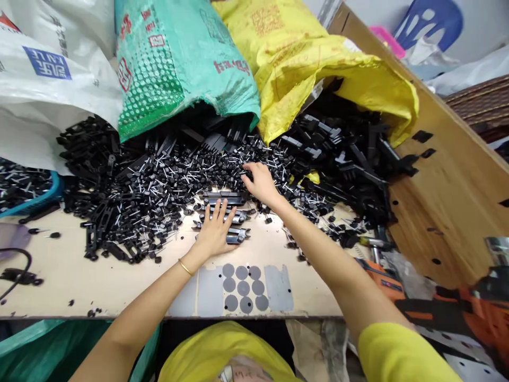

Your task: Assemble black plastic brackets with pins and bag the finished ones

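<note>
Flat and open, the left hand [214, 229] presses on black bars [225, 208]; just beyond these bars, the right hand [260, 183] fingers small pins [167, 178], grip loosely curled, hold unclear

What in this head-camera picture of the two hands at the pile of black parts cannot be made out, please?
Head view only:
- Right hand: its fingertips sink into the pile of small black parts, so any grasp is hidden.
- Left hand: it lies flat, covering part of the black strips beneath.
- Green sack and yellow sack: contents deeper inside are hidden; printing is unreadable.
- Blue basket: cut off by the left edge.
</note>
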The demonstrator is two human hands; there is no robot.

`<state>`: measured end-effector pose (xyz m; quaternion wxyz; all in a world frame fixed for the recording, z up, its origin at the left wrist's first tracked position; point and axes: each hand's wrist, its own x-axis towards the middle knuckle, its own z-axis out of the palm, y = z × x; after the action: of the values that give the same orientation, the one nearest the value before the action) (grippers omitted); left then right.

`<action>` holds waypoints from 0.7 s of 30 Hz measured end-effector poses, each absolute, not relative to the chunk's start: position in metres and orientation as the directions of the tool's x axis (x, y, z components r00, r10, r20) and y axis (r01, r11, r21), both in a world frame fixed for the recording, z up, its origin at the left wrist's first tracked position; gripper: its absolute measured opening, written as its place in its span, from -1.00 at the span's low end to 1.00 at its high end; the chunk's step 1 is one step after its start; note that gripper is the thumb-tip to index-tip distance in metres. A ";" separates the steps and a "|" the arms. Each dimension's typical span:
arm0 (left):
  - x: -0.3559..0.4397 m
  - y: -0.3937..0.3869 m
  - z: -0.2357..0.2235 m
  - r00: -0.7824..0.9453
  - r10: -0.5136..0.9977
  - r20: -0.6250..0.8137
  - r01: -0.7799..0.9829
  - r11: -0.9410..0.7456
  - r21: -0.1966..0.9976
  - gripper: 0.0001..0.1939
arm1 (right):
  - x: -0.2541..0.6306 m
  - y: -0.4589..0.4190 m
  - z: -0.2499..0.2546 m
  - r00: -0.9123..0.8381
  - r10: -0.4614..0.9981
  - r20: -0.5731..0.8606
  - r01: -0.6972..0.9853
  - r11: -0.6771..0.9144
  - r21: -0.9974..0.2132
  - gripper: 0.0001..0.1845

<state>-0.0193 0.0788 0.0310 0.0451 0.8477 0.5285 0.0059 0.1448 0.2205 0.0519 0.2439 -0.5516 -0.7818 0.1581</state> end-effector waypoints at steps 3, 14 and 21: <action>-0.020 0.079 0.030 0.434 0.900 -0.033 0.899 -0.431 0.079 0.06 | 0.104 0.289 0.057 -0.269 0.948 0.167 0.853 0.315 -0.416 -0.56; -0.020 0.078 0.027 0.428 0.902 -0.050 0.903 -0.425 0.068 0.10 | 0.081 0.384 0.044 -0.185 0.939 0.290 0.913 0.273 -0.302 -0.60; -0.023 0.079 0.024 0.439 0.898 -0.023 0.895 -0.435 0.100 0.07 | 0.174 0.316 0.067 -0.115 0.918 0.380 0.456 0.389 -0.801 -0.76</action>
<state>-0.0226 0.0785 0.0240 0.0486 0.8468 0.5294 0.0168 0.1739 0.3155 0.0674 0.4503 -0.4896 -0.7012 0.2566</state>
